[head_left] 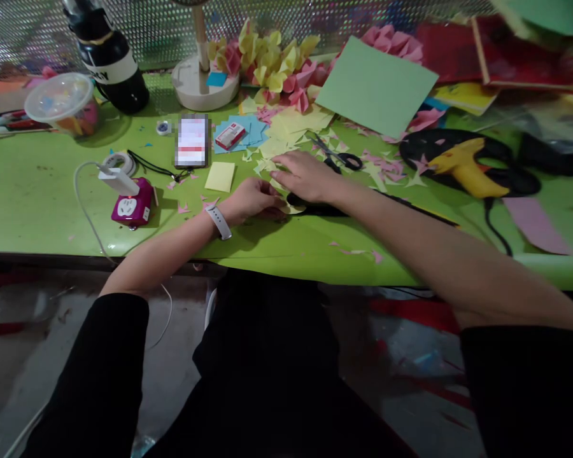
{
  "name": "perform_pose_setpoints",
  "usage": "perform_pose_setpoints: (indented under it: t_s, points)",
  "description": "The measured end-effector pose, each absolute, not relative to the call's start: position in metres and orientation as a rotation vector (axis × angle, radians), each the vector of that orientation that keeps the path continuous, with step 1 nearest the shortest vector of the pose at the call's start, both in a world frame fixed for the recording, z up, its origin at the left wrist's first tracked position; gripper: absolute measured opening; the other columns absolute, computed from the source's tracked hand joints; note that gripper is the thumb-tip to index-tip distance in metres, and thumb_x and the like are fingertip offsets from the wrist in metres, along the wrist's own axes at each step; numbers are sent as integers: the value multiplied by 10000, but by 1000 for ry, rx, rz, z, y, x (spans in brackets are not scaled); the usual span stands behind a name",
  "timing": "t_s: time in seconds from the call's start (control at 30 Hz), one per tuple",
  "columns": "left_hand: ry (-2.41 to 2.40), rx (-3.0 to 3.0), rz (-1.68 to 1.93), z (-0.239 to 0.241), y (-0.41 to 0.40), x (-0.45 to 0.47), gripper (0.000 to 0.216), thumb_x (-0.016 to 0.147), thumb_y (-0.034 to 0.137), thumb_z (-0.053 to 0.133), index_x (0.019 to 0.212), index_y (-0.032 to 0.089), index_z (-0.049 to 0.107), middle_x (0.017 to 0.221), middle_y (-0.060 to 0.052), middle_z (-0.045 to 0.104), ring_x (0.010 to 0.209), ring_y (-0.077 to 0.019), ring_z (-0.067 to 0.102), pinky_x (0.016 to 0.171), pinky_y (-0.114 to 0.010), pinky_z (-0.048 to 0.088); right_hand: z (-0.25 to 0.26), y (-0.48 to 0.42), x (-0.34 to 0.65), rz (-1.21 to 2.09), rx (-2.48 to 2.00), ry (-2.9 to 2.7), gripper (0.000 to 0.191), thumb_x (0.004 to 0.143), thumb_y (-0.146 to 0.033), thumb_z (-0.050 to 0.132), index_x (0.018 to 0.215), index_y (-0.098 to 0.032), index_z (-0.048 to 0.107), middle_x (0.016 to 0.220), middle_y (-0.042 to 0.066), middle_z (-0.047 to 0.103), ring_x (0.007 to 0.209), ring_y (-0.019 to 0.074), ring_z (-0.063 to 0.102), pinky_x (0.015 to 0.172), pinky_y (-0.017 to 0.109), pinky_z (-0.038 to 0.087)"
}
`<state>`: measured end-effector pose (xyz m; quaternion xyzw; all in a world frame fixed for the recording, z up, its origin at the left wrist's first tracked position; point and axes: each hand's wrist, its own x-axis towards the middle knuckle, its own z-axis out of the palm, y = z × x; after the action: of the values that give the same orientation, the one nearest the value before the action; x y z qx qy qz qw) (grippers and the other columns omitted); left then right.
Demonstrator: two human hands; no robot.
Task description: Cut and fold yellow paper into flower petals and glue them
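My left hand rests knuckles-up on the green table, fingers curled down onto a small pale yellow paper piece at the table's middle. A white watch band circles that wrist. My right hand lies flat just beyond it, fingers stretched out toward loose yellow paper squares. A thin dark strip lies under my right wrist. Whether the left fingers pinch the paper is hidden.
Black scissors, a yellow glue gun, a yellow sticky pad, blue squares with a red box, a phone, a pink power socket, paper flowers, a green sheet, a black bottle, a lidded cup.
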<state>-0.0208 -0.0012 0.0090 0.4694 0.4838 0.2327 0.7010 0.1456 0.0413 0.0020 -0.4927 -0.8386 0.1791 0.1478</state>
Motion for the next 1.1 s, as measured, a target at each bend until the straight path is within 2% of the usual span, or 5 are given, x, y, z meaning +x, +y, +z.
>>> perform_pose_setpoints:
  t_s: [0.2,0.6,0.77,0.9,1.1]
  points:
    - [1081,1035,514,11,-2,-20,233,802,34,746,717,123,547,702,-59,707,716,-149,724,814,-346,594,4,42,145,533,-1438,-2405,549,954,-470,413,1345,-154,633,1368,172,635,1298,391,539,1073,585,416]
    - [1096,1065,505,11,0,-22,213,832,24,706,717,118,553,698,-56,705,713,-144,719,871,-384,590,-1,45,147,545,-1394,-2450,544,966,-509,410,1383,-219,603,1369,136,632,1332,378,511,1105,602,396]
    - [1102,1078,508,9,3,-22,210,833,37,706,714,124,557,686,-47,698,688,-144,714,868,-383,590,0,45,145,551,-1387,-2478,599,960,-464,412,1469,-165,515,1488,158,544,1403,396,444,1159,610,337]
    - [1117,1093,503,9,3,-20,181,838,33,692,748,126,566,686,-30,692,694,-133,710,875,-369,585,-7,51,147,611,-1373,-2501,647,966,-526,384,1543,-234,420,1551,104,489,1472,374,361,1188,619,296]
    - [1152,1299,484,18,5,-29,123,854,90,682,767,116,599,743,-65,702,668,-126,683,776,-326,578,-17,58,150,620,-1420,-2508,678,973,-543,361,1576,-234,361,1604,104,417,1508,371,308,1208,624,264]
